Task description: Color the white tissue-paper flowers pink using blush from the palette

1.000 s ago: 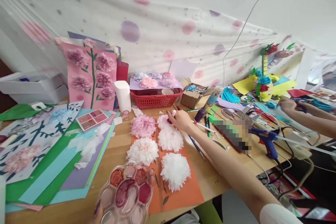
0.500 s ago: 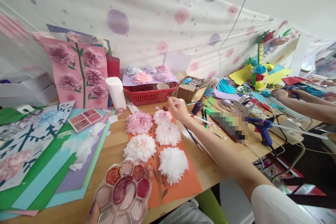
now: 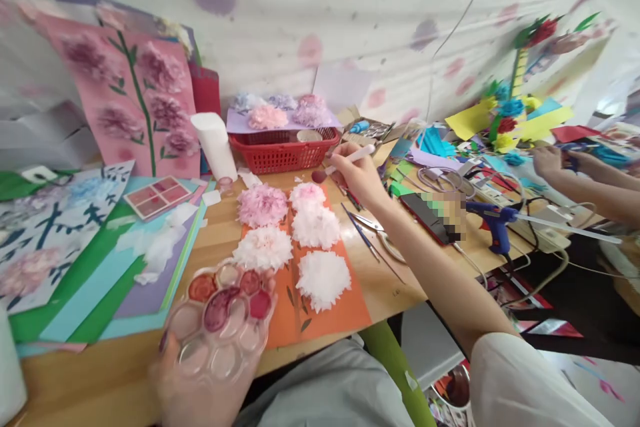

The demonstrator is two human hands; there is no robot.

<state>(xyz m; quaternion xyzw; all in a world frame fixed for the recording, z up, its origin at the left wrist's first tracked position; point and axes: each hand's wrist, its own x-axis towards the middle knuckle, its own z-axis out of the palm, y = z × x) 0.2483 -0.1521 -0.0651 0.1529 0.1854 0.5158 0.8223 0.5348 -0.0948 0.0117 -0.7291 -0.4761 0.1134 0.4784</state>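
Observation:
My right hand (image 3: 357, 173) grips a makeup brush (image 3: 363, 152) with a pale handle; its dark pink bristle head hangs just right of the farthest paper flower (image 3: 307, 195), apart from it. My left hand (image 3: 200, 387) holds a clear flower-shaped paint palette (image 3: 225, 320) from below, with red, orange and plum colour in several wells. On an orange sheet (image 3: 345, 307) lie ruffled tissue-paper flowers: a pink one (image 3: 261, 205), a white one with a faintly pink middle (image 3: 264, 247), and white ones (image 3: 324, 279) on the right. The farthest flower has a pink centre.
Behind stands a red basket (image 3: 285, 152) with finished flowers on top, beside a white bottle (image 3: 214, 147). Scissors (image 3: 380, 233) and thin brushes (image 3: 363, 233) lie under my right forearm. A blue glue gun (image 3: 495, 220) and cables are at right, near another person's hands (image 3: 555, 163).
My right hand with the brush has drawn back to the right, off the farthest flower. The view has tilted downward, and the palette shows slightly farther left.

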